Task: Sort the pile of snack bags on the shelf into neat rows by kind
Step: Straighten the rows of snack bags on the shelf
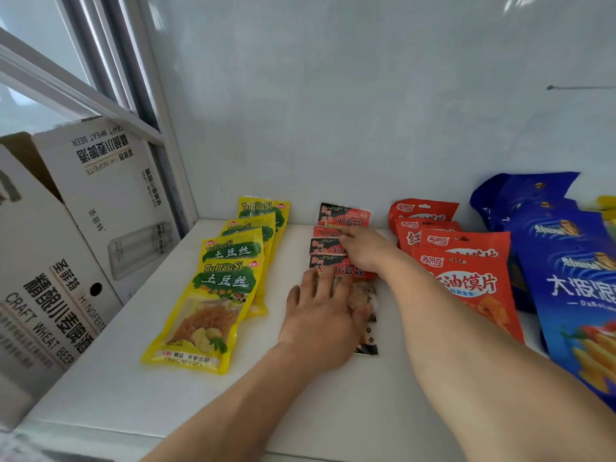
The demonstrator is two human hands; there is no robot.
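We've got left hand (321, 315) flat, grip open, on the black-red bags (345, 243); right hand (363, 251) grip unclear.

On the white shelf (100, 388) lie 4 yellow TuDouSi potato-shred bags (203, 315) in 1 overlapping row, 4 red-and-black gluten-snack packets (345, 215) in a 2nd row, and 4 red crisp bags (466, 281) in a 3rd. At least 3 blue chip bags (573, 278) overlap at the right edge; their full count cannot be told. 2 white craft wheat beer cartons (110, 195) stand at the left, and 2 hands (320, 325) are in view.
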